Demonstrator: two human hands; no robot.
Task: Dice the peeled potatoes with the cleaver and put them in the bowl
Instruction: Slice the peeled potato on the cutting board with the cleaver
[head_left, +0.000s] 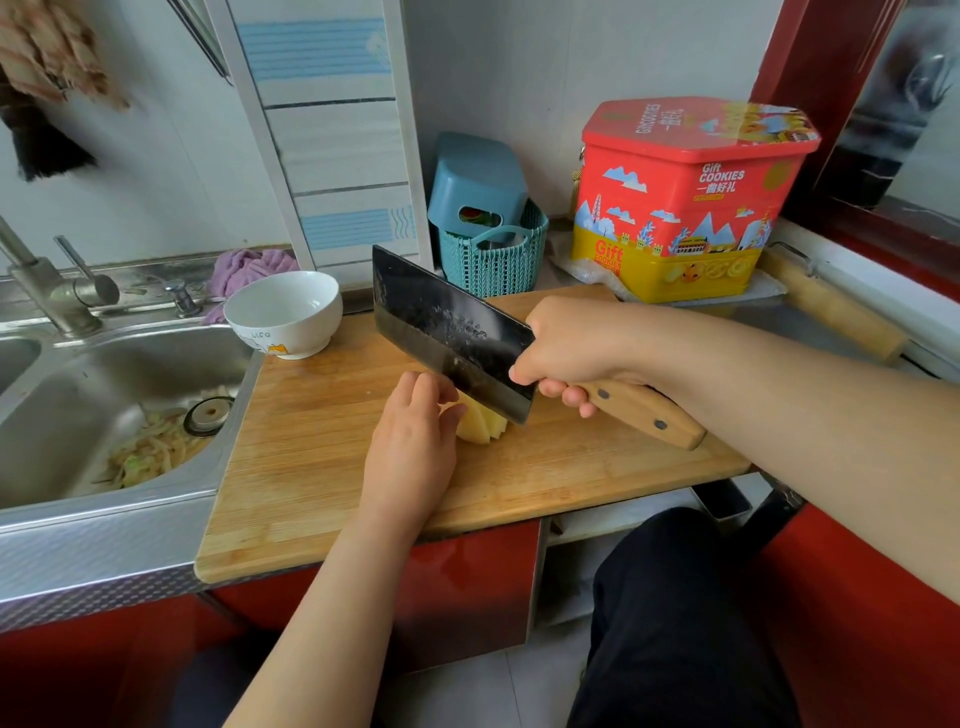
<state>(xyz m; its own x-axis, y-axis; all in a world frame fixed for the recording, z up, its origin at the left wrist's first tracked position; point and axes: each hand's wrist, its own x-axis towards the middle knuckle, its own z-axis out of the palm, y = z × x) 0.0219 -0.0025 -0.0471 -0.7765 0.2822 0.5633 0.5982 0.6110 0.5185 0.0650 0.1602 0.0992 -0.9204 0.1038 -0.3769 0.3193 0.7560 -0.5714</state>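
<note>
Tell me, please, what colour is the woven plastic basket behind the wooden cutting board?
Teal; the woven plastic basket shows best in the head view.

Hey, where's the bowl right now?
In the head view the bowl sits on the far left corner of the cutting board, beside the sink, with a purple cloth behind it.
</note>
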